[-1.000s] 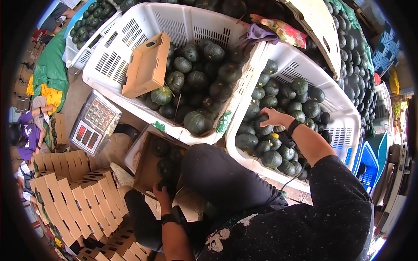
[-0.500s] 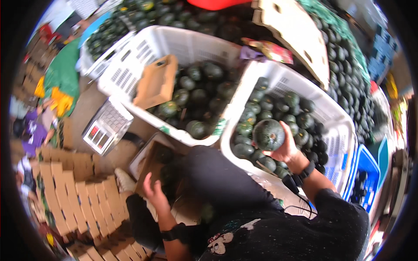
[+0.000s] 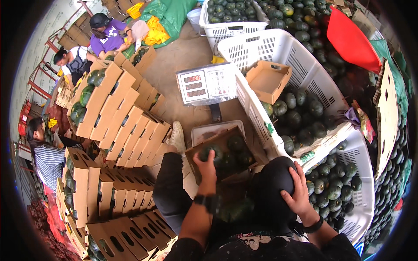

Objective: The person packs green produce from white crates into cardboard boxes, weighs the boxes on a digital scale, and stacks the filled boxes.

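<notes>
My left hand (image 3: 206, 168) reaches into an open cardboard box (image 3: 193, 170), its fingers curled over a dark green squash (image 3: 212, 153). More dark green squashes (image 3: 235, 143) lie beside it in the box. The box sits tilted on the pale platform (image 3: 201, 132) of a scale. My right hand (image 3: 298, 194) rests on my bent knee, fingers spread, with nothing in it. Past that hand, a white crate (image 3: 363, 191) holds several small squashes (image 3: 333, 191).
A larger white crate (image 3: 272, 143) holds squashes and an empty cardboard tray (image 3: 267, 82). The scale's display (image 3: 207, 84) stands in front. Stacked cardboard boxes (image 3: 135, 135) fill the left, with several people (image 3: 106, 37) beyond. A red sheet (image 3: 350, 39) and a squash heap lie at right.
The view has swung left. My right hand held a squash above the right crate; now it lies on my knee without it. My left hand, empty before, has gone down onto a squash in the box.
</notes>
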The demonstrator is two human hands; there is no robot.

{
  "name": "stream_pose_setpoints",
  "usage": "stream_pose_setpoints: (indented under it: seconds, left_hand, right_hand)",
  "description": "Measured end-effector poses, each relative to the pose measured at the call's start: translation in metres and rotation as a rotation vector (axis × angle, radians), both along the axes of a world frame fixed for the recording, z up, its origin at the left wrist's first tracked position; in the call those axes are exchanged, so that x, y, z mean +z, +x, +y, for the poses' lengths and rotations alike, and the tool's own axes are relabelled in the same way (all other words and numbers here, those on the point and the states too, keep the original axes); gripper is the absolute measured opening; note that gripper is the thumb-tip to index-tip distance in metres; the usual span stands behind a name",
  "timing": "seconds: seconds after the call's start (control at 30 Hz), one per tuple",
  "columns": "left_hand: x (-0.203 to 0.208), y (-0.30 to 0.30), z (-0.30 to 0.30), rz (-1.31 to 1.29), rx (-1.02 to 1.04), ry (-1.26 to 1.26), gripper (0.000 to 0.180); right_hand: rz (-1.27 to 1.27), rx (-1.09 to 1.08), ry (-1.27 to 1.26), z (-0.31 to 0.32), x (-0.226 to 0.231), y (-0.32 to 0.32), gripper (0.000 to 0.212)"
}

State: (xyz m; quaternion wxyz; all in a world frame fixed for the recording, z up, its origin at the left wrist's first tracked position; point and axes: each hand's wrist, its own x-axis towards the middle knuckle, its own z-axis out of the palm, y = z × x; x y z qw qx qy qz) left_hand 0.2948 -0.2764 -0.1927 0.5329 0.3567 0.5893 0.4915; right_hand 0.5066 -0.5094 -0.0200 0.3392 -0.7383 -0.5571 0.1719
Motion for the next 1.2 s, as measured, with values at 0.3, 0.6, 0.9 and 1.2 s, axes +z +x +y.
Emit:
stream_pose_setpoints:
  seconds: [0.3,0.6,0.9,1.2]
  left_hand:
    - [-0.056,-0.055,0.036,-0.042,-0.158,-0.531,0.052]
    - [-0.032,-0.108,0.020,-0.017,0.216,-0.193,0.050]
    - [-0.067,-0.084,-0.014,0.055,0.058,-0.691,0.063]
    - [0.053,-0.112,-0.020,-0.025,-0.064,-0.367,0.052]
  right_hand:
    - [-0.003,-0.143,-0.076,0.015,0.012,-0.009,0.062]
    - [0.376,0.003,0.057,0.268,0.006,-0.066,0.061]
    - [0.015,-0.462,-0.832,0.243,-0.144,-0.078,0.042]
    - [0.177,0.245,-0.113,0.287,-0.130,-0.013,0.039]
